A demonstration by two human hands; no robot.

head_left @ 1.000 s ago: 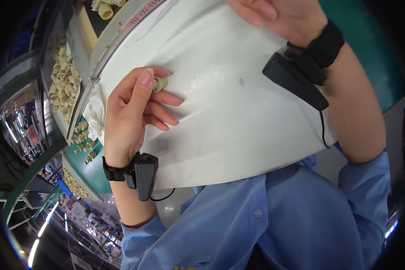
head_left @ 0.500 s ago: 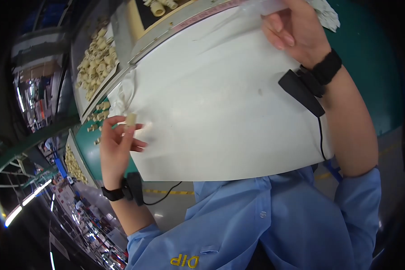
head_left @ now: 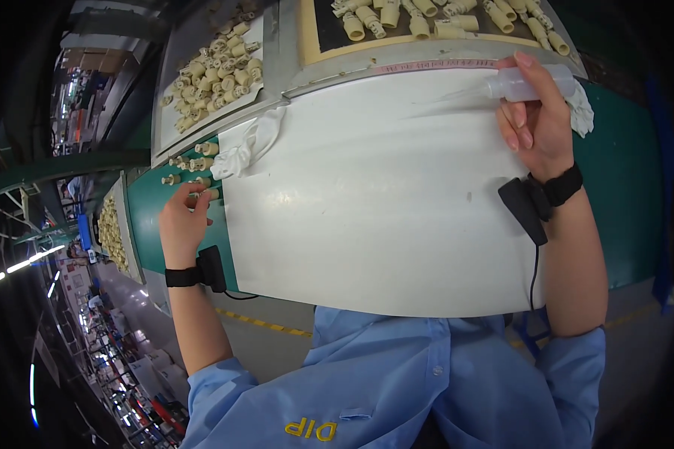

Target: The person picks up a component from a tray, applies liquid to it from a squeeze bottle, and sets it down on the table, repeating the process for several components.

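My left hand (head_left: 182,226) is at the left edge of the white sheet, over the green tabletop. Its thumb and fingers close on a cream tubular plastic part (head_left: 213,194), partly hidden by the fingertips. Just beyond stand several similar cream parts (head_left: 201,164) on the green surface. Far to the right, my right hand (head_left: 543,123) is wrapped round a translucent squeeze bottle (head_left: 528,84), tipped sideways with its thin nozzle pointing left over the white sheet. A crumpled white cloth or paper (head_left: 580,110) lies behind that hand.
The white sheet (head_left: 367,217) covers the middle of the bench. A white cloth (head_left: 249,146) lies at its far left corner. Trays with many cream parts (head_left: 221,78) stand at the back left and back, the latter a wood-framed tray (head_left: 312,41). Another pile (head_left: 111,232) is farther left.
My left hand has moved left with the cream part, from over the sheet to the green surface by the other parts. The view has shifted, showing more of the back trays; my right hand keeps the bottle.
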